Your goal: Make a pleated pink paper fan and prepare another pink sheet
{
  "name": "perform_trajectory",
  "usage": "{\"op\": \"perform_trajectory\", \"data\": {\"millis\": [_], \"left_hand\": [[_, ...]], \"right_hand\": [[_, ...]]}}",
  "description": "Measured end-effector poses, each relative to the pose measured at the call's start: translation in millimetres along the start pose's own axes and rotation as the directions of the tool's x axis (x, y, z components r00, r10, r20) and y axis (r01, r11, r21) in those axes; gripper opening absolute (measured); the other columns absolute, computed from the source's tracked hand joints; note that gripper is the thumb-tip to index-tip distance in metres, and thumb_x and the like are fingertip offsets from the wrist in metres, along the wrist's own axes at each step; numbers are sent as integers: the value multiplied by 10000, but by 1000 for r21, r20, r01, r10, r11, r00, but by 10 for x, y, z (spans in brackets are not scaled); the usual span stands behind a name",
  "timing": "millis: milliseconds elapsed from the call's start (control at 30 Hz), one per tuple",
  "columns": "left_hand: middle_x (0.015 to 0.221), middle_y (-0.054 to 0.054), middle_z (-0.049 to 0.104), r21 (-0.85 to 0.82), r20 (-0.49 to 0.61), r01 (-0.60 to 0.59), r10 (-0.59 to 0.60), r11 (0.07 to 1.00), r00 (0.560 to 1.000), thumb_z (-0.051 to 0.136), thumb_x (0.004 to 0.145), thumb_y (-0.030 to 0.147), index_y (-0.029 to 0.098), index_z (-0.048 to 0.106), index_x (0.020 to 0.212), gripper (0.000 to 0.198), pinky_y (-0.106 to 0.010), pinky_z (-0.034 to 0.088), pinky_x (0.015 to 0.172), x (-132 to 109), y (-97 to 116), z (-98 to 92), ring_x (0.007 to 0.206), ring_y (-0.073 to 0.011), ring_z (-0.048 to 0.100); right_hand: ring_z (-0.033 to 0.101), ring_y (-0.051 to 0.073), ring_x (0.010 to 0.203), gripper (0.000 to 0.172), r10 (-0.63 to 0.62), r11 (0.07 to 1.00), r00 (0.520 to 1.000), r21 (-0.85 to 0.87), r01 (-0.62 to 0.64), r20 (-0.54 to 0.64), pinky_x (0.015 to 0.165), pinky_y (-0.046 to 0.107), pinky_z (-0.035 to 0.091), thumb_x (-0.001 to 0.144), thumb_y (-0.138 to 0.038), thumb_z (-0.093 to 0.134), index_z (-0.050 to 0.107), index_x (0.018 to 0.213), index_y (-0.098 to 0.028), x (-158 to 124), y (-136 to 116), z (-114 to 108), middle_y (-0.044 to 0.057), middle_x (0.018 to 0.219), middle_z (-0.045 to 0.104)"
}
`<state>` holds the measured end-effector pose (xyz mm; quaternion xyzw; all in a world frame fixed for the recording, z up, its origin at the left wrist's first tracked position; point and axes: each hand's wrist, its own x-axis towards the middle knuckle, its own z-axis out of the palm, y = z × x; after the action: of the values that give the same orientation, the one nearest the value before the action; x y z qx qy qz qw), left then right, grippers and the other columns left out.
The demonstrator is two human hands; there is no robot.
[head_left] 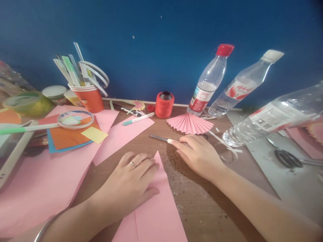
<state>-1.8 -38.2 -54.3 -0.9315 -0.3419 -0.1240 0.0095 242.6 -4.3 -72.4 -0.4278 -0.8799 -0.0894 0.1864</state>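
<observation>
My left hand (138, 179), wearing a ring, lies with its fingers stretched out on a folded pink sheet of paper (158, 215), pressing it to the table. The sheet narrows to a point just beyond my fingertips. My right hand (198, 153) is to the right of it, fingers and thumb closed around the white end of a slim knife (161, 138). Its thin grey blade points left along the tabletop; the rest of the handle is hidden by my fingers. Just past my right hand sits a pleated pink paper fan (190, 123).
Water bottles (207, 85) stand at the back right, beside a red thread spool (164, 105). Scissors (287, 158) lie at right. At left are a pen-filled red cup (88, 97), pink paper (40, 181) and coloured sheets (68, 136). Dark specks dot the wooden table (202, 208).
</observation>
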Motion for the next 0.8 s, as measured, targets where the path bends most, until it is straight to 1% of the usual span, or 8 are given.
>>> {"op": "perform_trajectory", "data": {"millis": [200, 300, 367, 433, 533, 667, 733, 800], "left_hand": [[853, -20, 658, -53, -117, -172, 164, 984, 979, 516, 882, 215, 204, 618, 939, 117, -366, 392, 825, -39, 8, -11, 897, -203, 574], [793, -11, 649, -51, -150, -207, 197, 977, 969, 502, 884, 164, 209, 618, 892, 124, -334, 420, 790, -54, 13, -12, 845, -180, 589], [771, -17, 643, -55, -153, -209, 199, 976, 968, 490, 887, 157, 196, 614, 872, 131, -320, 439, 769, -63, 20, 3, 820, -174, 595], [753, -24, 635, -64, -141, -206, 196, 976, 970, 478, 894, 167, 183, 608, 844, 140, -315, 455, 753, -73, 27, 25, 801, -175, 598], [729, -30, 620, -81, -118, -191, 181, 978, 976, 462, 905, 198, 176, 595, 790, 177, -312, 470, 725, -86, 33, 52, 766, -176, 598], [720, -36, 610, -78, -85, -183, 176, 980, 981, 434, 918, 235, 174, 589, 764, 227, -308, 469, 664, -91, 36, 49, 718, -177, 590], [729, -40, 614, -76, -58, -177, 173, 981, 983, 432, 916, 243, 173, 594, 753, 240, -313, 457, 629, -86, 49, 29, 708, -186, 585], [728, -33, 621, -115, -26, -157, 155, 981, 988, 448, 905, 239, 178, 605, 743, 234, -313, 446, 615, -76, 70, -12, 699, -188, 582]], "right_hand": [[524, 219, 983, 262, -90, 989, 996, 119, 90, -12, 842, 376, 433, 879, -161, 478, 618, 1100, -164, 8, -81, -13, 94, 983, 616], [476, 226, 1076, 314, -171, 967, 984, 201, 156, 59, 912, 388, 397, 877, -195, 487, 576, 1178, -188, 35, -161, -23, 93, 1071, 593], [428, 244, 1130, 349, -192, 960, 972, 230, 157, 138, 954, 415, 353, 876, -235, 492, 547, 1220, -226, 63, -228, -37, 85, 1159, 556], [392, 273, 1154, 366, -149, 972, 968, 207, 107, 203, 964, 456, 315, 874, -276, 495, 533, 1238, -261, 87, -289, -52, 86, 1216, 516], [381, 305, 1135, 408, -46, 991, 969, 134, 14, 242, 939, 498, 287, 864, -331, 498, 505, 1269, -289, 110, -348, -63, 107, 1227, 483], [377, 314, 1115, 438, 28, 997, 970, 58, -43, 240, 911, 509, 273, 856, -359, 485, 485, 1290, -300, 119, -385, -36, 114, 1220, 471], [362, 328, 1126, 478, 61, 997, 973, 30, -70, 223, 905, 520, 268, 851, -397, 480, 465, 1312, -275, 109, -395, -15, 124, 1241, 461], [340, 337, 1145, 524, 95, 995, 981, 21, -100, 168, 920, 520, 261, 846, -432, 477, 452, 1327, -224, 85, -400, -1, 138, 1260, 451]]}}
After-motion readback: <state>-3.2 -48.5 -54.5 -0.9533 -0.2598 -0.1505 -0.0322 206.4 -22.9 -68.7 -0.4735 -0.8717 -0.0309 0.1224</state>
